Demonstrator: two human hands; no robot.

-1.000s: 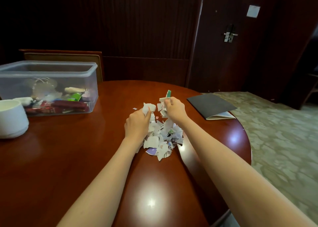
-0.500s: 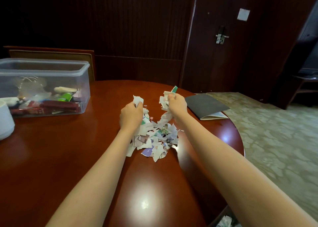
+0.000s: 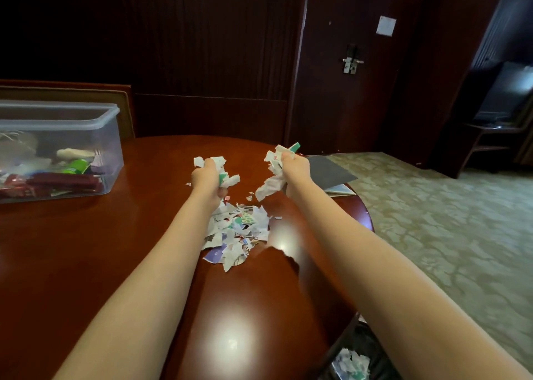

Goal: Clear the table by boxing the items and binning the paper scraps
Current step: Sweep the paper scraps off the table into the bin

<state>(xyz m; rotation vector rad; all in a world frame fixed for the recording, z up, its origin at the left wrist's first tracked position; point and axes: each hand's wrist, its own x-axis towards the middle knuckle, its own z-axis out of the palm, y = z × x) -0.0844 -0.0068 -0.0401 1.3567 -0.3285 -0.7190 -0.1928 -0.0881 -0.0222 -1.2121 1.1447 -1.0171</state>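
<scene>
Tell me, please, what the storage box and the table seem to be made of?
The storage box looks like clear, slightly frosted plastic: its contents show through the walls. The table looks like reddish-brown wood with a glossy finish, since it mirrors lights and the arms; whether solid wood or veneer, I cannot tell.

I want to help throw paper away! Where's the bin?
In the head view the bin sits on the floor at the bottom right, tucked under the table edge beneath the right forearm, with paper scraps already inside.

Two hands, the left hand (image 3: 205,181) and right hand (image 3: 294,168), each clutch one fistful of scraps. One scrap pile (image 3: 235,232) lies just below them. One clear box (image 3: 62,149) stands far left of the hands, one dark folder (image 3: 328,172) just right.
</scene>
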